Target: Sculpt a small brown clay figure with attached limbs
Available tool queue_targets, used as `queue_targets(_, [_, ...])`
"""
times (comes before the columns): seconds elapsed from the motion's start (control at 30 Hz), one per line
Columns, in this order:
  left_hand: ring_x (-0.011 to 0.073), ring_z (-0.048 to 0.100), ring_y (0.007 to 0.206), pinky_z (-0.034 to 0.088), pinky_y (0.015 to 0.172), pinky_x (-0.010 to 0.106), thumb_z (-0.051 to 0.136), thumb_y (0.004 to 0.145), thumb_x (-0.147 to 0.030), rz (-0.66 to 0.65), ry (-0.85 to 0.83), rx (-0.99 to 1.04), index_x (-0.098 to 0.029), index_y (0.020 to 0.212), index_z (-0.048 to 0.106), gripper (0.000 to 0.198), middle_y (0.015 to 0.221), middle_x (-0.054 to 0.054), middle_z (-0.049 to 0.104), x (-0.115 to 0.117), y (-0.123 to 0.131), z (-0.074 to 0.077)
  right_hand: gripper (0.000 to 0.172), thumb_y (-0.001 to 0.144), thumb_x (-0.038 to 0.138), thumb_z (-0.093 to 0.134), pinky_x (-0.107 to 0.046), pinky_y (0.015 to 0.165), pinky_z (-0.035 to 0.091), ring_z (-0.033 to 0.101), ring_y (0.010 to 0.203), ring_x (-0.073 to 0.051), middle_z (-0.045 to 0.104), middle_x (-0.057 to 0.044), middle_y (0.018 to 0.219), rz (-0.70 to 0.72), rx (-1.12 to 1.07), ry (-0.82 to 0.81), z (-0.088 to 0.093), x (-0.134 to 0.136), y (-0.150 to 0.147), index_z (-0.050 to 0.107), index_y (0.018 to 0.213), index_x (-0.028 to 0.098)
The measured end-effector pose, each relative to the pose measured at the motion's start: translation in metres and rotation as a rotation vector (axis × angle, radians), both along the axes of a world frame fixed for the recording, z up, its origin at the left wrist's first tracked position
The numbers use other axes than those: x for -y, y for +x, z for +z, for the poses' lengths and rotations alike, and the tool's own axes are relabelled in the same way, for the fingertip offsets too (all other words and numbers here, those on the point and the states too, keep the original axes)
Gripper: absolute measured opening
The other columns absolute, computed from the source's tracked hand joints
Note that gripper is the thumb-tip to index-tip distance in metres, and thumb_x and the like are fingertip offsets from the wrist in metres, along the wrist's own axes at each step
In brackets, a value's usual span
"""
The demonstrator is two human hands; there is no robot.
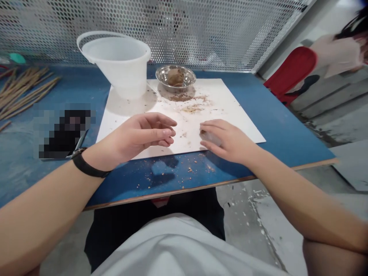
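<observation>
Your left hand (140,134) hangs just left of the frame's centre, above the near edge of the white board (230,111). Its fingers are loosely curled, point right and close on nothing. Your right hand (227,140) lies palm down on the same near edge, just right of centre, with its fingers stretched leftward and slightly arched. Under them a small pale patch (213,138) shows against the board. I cannot tell what it is, nor whether the hand grips it or only covers it. The two sets of fingertips face each other across a narrow bare strip of board, near but apart, so the patch lies to the right of your left hand and your right hand is much the nearer. Above the hands in the frame, a smear of brown crumbs (192,108) runs across the board toward the steel bowl (161,74), which holds brown powder (176,78). The white plastic bucket (120,65) stands just left of the bowl, on the board's upper left corner. A bundle of thin sticks (23,92) lies on the blue table (273,115) at the far left, well apart from both hands.
</observation>
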State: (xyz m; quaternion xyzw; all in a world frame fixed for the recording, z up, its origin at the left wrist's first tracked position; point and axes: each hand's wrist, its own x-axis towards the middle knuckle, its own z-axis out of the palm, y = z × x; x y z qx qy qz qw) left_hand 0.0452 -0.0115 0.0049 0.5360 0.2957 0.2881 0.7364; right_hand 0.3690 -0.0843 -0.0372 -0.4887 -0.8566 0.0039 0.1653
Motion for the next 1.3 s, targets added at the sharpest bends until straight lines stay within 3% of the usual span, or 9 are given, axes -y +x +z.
queue_targets(0.1, [0.0155,0.081,0.077,0.07,0.077,0.026,0.109,0.07,-0.025,-0.004,-0.018,-0.009,-0.02,0.096,0.091,0.032,0.089,0.004,0.085,-0.002,0.0,0.001,0.092,0.116,0.068,0.05,-0.066,0.141,0.042,0.047,0.17,-0.047,0.049,-0.034,0.177,0.051,0.059,-0.108,-0.002,0.015,-0.014,0.054,0.167,-0.008])
queue_targets(0.2, [0.0155,0.08,0.076,0.07,0.076,0.026,0.11,0.07,-0.03,-0.009,-0.02,-0.004,-0.019,0.096,0.091,0.033,0.089,0.004,0.085,-0.003,-0.001,0.001,0.109,0.113,0.08,0.044,-0.067,0.143,0.036,0.035,0.175,-0.049,0.037,-0.036,0.182,0.042,0.121,-0.215,0.0,0.024,-0.021,0.046,0.171,-0.011])
queue_targets(0.43, [0.0147,0.079,0.077,0.07,0.077,0.025,0.107,0.076,-0.035,-0.035,-0.007,-0.003,-0.02,0.098,0.092,0.031,0.09,0.004,0.083,-0.005,-0.004,0.002,0.091,0.116,0.073,0.045,-0.063,0.14,0.045,0.054,0.166,-0.044,0.054,-0.029,0.175,-0.015,0.151,-0.17,0.014,0.04,-0.015,0.06,0.167,0.0])
queue_targets(0.53, [0.0143,0.078,0.075,0.071,0.077,0.026,0.108,0.075,-0.037,-0.043,-0.008,-0.004,-0.021,0.098,0.091,0.033,0.09,0.003,0.083,-0.005,-0.004,0.002,0.095,0.117,0.074,0.037,-0.06,0.142,0.041,0.051,0.168,-0.042,0.05,-0.03,0.177,-0.009,0.153,-0.175,0.011,0.036,-0.008,0.059,0.165,-0.004])
queue_targets(0.83, [0.0145,0.078,0.074,0.068,0.074,0.026,0.105,0.077,-0.035,-0.056,0.006,-0.036,-0.02,0.099,0.09,0.03,0.09,0.004,0.082,-0.008,-0.004,0.0,0.118,0.109,0.089,0.028,-0.074,0.145,0.023,0.014,0.18,-0.048,0.018,-0.032,0.189,-0.018,0.115,-0.343,-0.005,-0.018,-0.004,0.031,0.18,-0.007])
queue_targets(0.9, [0.0147,0.077,0.074,0.068,0.073,0.026,0.104,0.077,-0.034,-0.053,0.008,-0.036,-0.019,0.098,0.09,0.029,0.087,0.004,0.082,-0.008,-0.005,0.001,0.117,0.108,0.09,0.027,-0.077,0.143,0.026,0.019,0.179,-0.05,0.026,-0.031,0.189,-0.008,0.113,-0.351,0.0,-0.032,-0.005,0.036,0.18,-0.002])
queue_targets(1.1, [0.0149,0.076,0.073,0.066,0.073,0.025,0.105,0.075,-0.034,-0.032,0.002,-0.066,-0.018,0.098,0.09,0.031,0.086,0.004,0.081,-0.008,-0.004,0.004,0.127,0.097,0.1,-0.005,-0.07,0.135,0.046,0.063,0.156,-0.045,0.074,-0.023,0.157,-0.094,-0.083,-0.245,0.019,-0.087,-0.006,0.063,0.165,0.017])
queue_targets(1.17, [0.0155,0.076,0.073,0.066,0.073,0.026,0.104,0.076,-0.035,-0.03,0.003,-0.065,-0.018,0.098,0.09,0.031,0.085,0.004,0.08,-0.008,-0.004,0.004,0.127,0.098,0.097,-0.008,-0.069,0.141,0.038,0.052,0.167,-0.043,0.066,-0.022,0.168,-0.147,-0.096,-0.205,0.016,-0.107,-0.011,0.056,0.172,0.016])
queue_targets(1.3, [0.0168,0.075,0.072,0.066,0.072,0.029,0.101,0.08,-0.037,-0.03,0.0,-0.057,-0.017,0.099,0.089,0.03,0.084,0.006,0.079,-0.01,-0.005,0.001,0.132,0.098,0.097,-0.004,-0.071,0.146,0.017,0.017,0.182,-0.046,0.027,-0.026,0.191,-0.209,0.032,-0.255,0.001,-0.132,-0.027,0.033,0.183,0.003])
